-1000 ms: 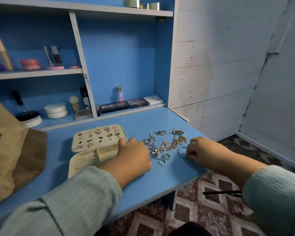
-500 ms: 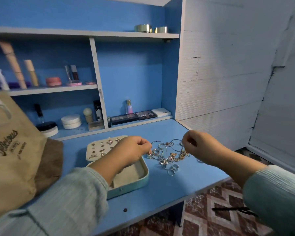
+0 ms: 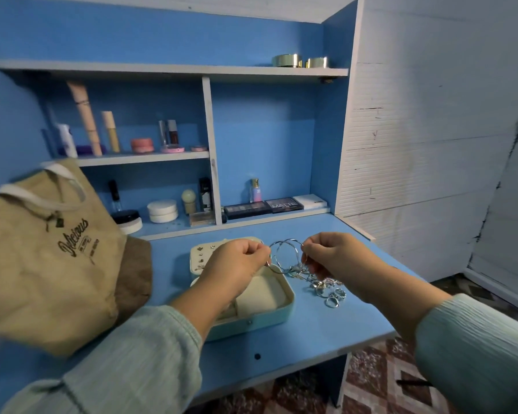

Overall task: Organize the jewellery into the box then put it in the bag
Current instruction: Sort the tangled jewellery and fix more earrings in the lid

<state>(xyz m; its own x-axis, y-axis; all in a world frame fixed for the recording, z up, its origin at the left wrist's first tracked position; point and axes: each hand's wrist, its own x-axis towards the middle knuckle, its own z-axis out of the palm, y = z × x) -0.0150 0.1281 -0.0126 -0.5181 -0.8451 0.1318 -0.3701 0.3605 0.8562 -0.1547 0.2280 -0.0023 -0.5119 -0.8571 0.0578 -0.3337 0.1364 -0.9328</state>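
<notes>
Silver hoops (image 3: pixel 284 252) hang at centre frame, pinched from both sides: the left hand (image 3: pixel 237 267) nips one wire, the right hand (image 3: pixel 331 258) the other, above the open box (image 3: pixel 284 306). Cream padding lines the box, and its lid (image 3: pixel 199 258), studded with small earrings, lies behind the left hand. More jewellery (image 3: pixel 326 286) sits heaped on the blue desk (image 3: pixel 311 339) just right of the box. At left stands the tan bag (image 3: pixel 42 255).
</notes>
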